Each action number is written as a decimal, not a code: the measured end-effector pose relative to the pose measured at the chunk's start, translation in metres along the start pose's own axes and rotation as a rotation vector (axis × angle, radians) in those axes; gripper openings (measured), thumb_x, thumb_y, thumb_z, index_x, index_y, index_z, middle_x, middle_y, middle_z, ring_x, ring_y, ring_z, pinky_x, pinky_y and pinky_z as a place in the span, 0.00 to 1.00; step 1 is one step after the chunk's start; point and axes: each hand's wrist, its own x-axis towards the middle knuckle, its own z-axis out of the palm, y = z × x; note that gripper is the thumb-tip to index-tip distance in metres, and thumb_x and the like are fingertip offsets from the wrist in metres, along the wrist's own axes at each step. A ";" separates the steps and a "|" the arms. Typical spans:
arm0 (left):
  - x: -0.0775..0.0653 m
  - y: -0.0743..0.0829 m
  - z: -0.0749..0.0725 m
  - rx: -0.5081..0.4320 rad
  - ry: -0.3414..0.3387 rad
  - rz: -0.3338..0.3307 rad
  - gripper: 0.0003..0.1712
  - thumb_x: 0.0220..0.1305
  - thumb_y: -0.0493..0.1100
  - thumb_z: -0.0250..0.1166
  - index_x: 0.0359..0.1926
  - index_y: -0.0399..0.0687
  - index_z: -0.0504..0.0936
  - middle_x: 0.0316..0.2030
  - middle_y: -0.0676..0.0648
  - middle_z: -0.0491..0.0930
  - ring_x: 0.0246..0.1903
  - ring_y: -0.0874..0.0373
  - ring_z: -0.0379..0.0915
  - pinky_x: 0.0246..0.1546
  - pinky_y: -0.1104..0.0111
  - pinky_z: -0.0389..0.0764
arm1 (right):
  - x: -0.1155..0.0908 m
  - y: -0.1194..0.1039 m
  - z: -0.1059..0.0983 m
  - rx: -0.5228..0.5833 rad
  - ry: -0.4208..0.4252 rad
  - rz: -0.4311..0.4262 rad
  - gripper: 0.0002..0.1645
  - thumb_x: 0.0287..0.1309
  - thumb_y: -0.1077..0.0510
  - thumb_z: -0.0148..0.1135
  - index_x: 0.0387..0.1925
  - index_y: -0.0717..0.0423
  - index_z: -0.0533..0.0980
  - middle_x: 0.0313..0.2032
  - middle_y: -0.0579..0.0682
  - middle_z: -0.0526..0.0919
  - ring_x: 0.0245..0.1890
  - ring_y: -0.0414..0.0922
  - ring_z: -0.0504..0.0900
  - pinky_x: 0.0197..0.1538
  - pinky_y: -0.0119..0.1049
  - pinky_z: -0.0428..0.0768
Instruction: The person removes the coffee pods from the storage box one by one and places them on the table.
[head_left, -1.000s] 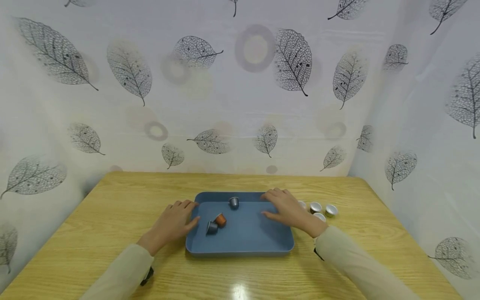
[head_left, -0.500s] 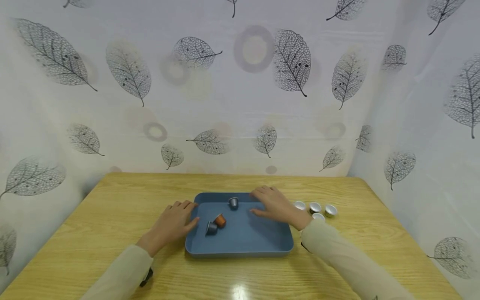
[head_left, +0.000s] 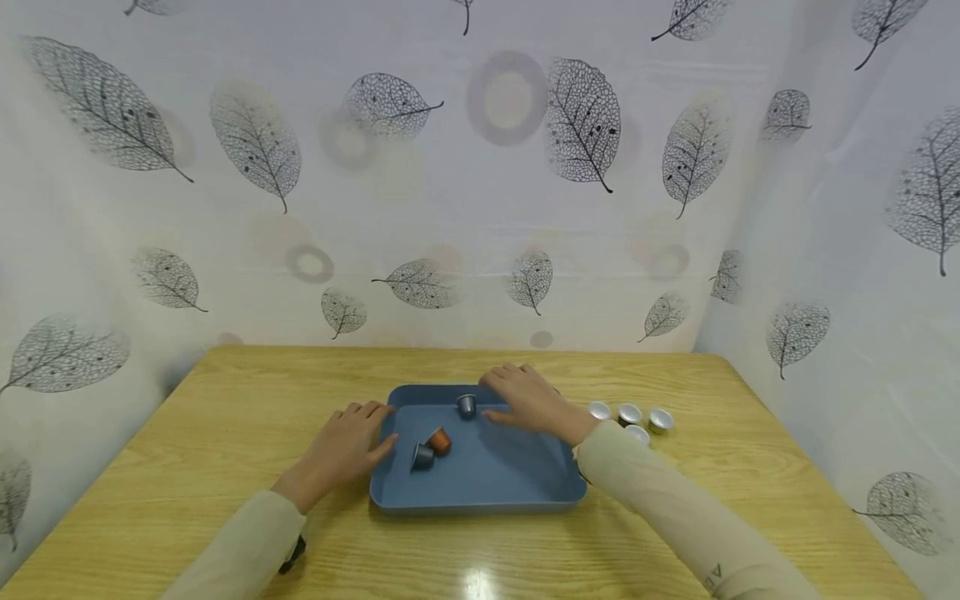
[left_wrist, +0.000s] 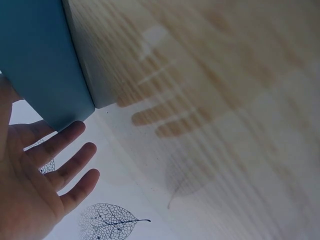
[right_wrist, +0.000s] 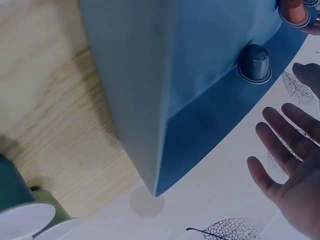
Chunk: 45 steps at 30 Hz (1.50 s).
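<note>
A blue rectangular tray lies on the table with three coffee capsules inside. One dark grey capsule stands near its back wall. An orange capsule and another dark grey capsule lie close together at the left. My left hand is at the tray's left rim, fingers spread and thumb over the inside; in the left wrist view, fingertips come up to the tray's corner. Over the tray's back right part hovers my right hand, fingers extended and holding nothing, its thumb pointing towards the back grey capsule.
To the tray's right, several capsules sit lids up on the wooden table, among them a green one. My right forearm passes just in front of them. A leaf-patterned cloth hangs behind the table and at both sides.
My right hand has moved left across the tray, from its right side towards the back grey capsule. The left hand and the capsules stay where they were.
</note>
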 end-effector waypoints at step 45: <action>0.000 0.001 0.000 0.006 0.029 0.021 0.24 0.59 0.52 0.60 0.52 0.43 0.75 0.47 0.43 0.77 0.45 0.45 0.73 0.41 0.51 0.74 | 0.027 -0.011 0.009 -0.143 -0.116 -0.005 0.23 0.54 0.45 0.61 0.50 0.49 0.73 0.44 0.45 0.78 0.46 0.44 0.74 0.44 0.41 0.71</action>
